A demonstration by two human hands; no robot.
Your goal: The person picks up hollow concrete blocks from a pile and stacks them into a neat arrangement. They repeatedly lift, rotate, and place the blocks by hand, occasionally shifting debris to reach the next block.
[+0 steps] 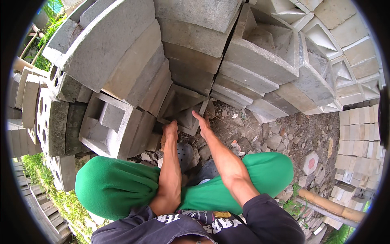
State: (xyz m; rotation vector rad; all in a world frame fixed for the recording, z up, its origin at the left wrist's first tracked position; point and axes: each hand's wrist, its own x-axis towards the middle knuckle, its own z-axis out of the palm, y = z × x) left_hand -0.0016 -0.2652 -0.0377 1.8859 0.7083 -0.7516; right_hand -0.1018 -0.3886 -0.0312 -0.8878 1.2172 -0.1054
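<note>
Low in the corner between stacks sits a grey concrete vent block (187, 122), tilted, with a recessed triangular pattern on its face. My left hand (170, 130) is closed on its near left corner, with the fingertips partly hidden. My right hand (202, 123) lies along its right edge, thumb on the edge and fingers down the side, so the block is between both hands. Left of it stands another concrete block with a square recess (106, 126). Right beneath my forearms are my knees in green cloth (118, 185) and a grey perforated clog (185, 156).
Tall stacks of concrete slabs (191, 40) rise ahead, and deep recessed blocks (264, 49) stand to the right. Rubble (274, 140) covers the ground beside my right knee. Blocks with round holes (53, 118) are at left; a bamboo pole (331, 205) lies at lower right.
</note>
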